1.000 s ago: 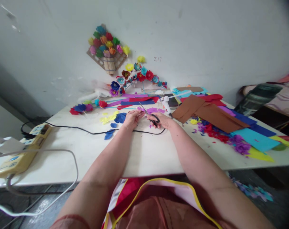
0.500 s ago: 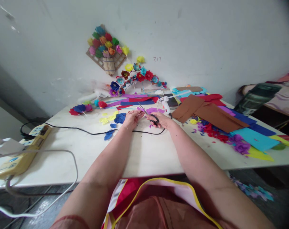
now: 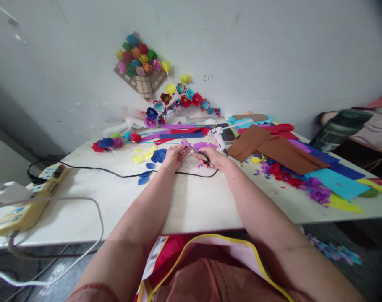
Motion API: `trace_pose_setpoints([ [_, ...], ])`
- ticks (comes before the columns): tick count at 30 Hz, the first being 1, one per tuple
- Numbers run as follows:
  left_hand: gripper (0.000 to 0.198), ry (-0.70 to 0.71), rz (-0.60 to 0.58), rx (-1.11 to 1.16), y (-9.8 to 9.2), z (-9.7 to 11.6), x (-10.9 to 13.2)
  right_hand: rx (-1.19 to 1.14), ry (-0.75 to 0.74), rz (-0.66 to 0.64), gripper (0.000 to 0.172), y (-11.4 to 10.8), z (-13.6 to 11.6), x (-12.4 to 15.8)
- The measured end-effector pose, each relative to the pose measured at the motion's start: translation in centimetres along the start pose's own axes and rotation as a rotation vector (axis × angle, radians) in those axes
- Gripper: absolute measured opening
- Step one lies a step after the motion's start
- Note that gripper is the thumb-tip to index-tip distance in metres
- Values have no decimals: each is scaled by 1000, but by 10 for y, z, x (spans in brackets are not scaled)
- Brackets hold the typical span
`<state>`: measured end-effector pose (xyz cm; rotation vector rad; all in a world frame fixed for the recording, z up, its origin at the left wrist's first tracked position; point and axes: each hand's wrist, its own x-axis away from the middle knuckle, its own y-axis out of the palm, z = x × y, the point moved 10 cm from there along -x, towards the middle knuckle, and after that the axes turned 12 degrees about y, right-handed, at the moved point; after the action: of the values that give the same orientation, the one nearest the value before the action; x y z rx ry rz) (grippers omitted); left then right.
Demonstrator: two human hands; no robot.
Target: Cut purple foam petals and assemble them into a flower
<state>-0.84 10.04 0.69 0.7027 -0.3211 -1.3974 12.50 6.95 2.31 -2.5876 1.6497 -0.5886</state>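
My right hand (image 3: 211, 156) is closed round the black handles of a pair of scissors (image 3: 204, 157), whose blades point up and left. Just left of it, my left hand (image 3: 174, 156) pinches a small piece of purple paper (image 3: 185, 144) at the blades. Whether the blades touch the paper is too small to tell. Purple paper petals (image 3: 205, 145) lie on the table right behind the scissors. Beside my left hand are blue petals (image 3: 158, 156) and yellow petals (image 3: 144, 156).
A white glue gun (image 3: 219, 138) stands behind my right hand. Its black cord (image 3: 115, 171) crosses the table to a power strip (image 3: 32, 205). Brown paper sheets (image 3: 282, 149) and coloured scraps (image 3: 285, 176) cover the right side. Paper flowers (image 3: 184, 100) stand at the wall.
The scissor blades have shifted slightly at the purple paper, and my right hand has changed its grip a little. Everything else looks the same.
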Motion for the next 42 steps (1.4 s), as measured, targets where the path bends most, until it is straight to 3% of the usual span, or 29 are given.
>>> trace_pose_setpoints([
  [7, 8, -2, 26, -15, -4, 0, -1, 8, 33, 31, 23, 2, -4, 6],
  [12, 8, 9, 41, -23, -6, 2, -1, 8, 24, -29, 24, 2, -1, 5],
  [17, 11, 17, -6, -28, 1, 4, 2, -30, -3, -146, 31, 1, 2, 6],
  [23, 13, -16, -84, -91, 9, 2, 7, -64, -2, -147, 44, -4, 1, 10],
  [29, 14, -32, -174, -159, 15, 0, 8, -55, -46, -160, 45, -6, -1, 8],
  [42, 11, -32, -217, -180, 17, 0, 7, 41, 18, -238, 46, 0, 6, 10],
])
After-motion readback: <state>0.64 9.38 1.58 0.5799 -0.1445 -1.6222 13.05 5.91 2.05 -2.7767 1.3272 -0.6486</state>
